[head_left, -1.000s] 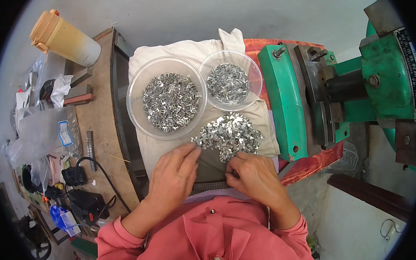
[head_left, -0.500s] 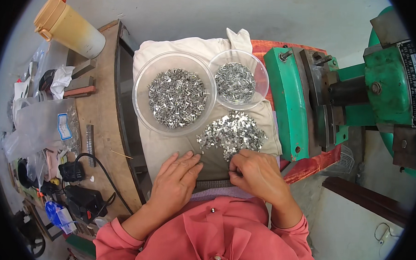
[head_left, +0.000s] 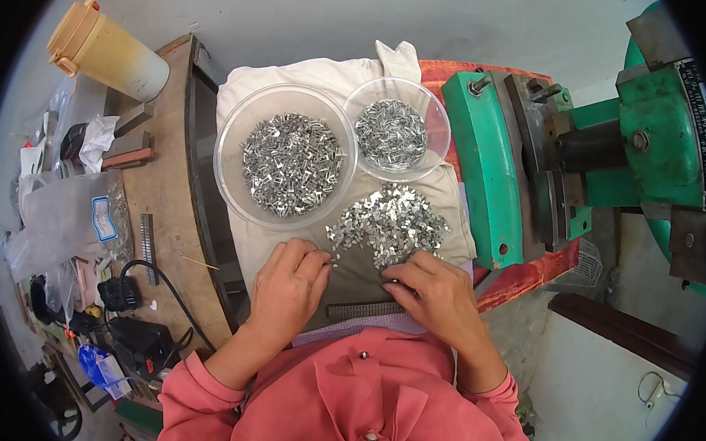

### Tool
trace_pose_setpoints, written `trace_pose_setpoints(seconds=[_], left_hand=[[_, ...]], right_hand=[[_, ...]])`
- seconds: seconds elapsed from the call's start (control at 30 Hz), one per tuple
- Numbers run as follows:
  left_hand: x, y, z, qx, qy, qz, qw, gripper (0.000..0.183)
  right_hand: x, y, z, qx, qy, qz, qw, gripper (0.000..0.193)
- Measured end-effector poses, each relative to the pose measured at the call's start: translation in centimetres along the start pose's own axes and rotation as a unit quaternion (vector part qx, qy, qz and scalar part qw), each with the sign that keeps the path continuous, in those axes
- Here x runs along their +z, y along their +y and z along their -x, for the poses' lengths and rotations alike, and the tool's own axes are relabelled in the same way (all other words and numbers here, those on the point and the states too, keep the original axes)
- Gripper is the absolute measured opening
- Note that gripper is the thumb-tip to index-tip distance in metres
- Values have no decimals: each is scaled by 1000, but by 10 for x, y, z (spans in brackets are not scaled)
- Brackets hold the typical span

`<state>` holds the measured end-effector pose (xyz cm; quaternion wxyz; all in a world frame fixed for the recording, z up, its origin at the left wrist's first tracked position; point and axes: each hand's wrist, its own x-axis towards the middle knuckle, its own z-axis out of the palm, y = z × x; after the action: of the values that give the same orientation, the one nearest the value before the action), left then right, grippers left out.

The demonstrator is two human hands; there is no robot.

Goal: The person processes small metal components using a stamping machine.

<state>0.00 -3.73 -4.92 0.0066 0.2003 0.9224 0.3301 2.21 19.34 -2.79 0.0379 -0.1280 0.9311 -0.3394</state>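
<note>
Metal clips [head_left: 388, 222]: tiny, light, stiff, sharp-edged; pinch singly at edges | left hand [head_left: 287, 290] grip: curled, contents hidden | right hand [head_left: 436, 291] grip: fingertips together at metal strip [head_left: 365, 309], hold unclear

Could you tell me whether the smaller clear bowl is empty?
No, the small bowl holds a heap of small metal pieces, as does the larger bowl beside it.

Silver-grey metal clips [head_left: 391, 222] lie loose on a beige cloth [head_left: 312, 69], with more filling a large clear bowl [head_left: 228, 148] and a small clear bowl [head_left: 440, 130]; the press [head_left: 496, 179] is bright green on a red base [head_left: 524, 271], the sleeves [head_left: 196, 387] coral pink, the jug [head_left: 112, 48] cream with an orange lid
</note>
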Motion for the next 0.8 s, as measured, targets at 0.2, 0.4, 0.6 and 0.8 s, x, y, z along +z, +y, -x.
trace_pose_setpoints(seconds=[0.2,0.4,0.6,0.8], left_hand=[[-1,-2,2,-11,5,20,1000,17],[-1,1,2,-29,15,39,999,18],[1,1,-2,-18,-3,10,1000,18],[4,2,-5,-7,-5,-20,1000,17]], right_hand=[[8,0,1,-17,9,44,999,11],[-7,-7,-5,-7,0,-4,1000,11],[-31,-8,-39,-12,80,-5,997,11],[-37,7,-102,-54,191,73,977,12]])
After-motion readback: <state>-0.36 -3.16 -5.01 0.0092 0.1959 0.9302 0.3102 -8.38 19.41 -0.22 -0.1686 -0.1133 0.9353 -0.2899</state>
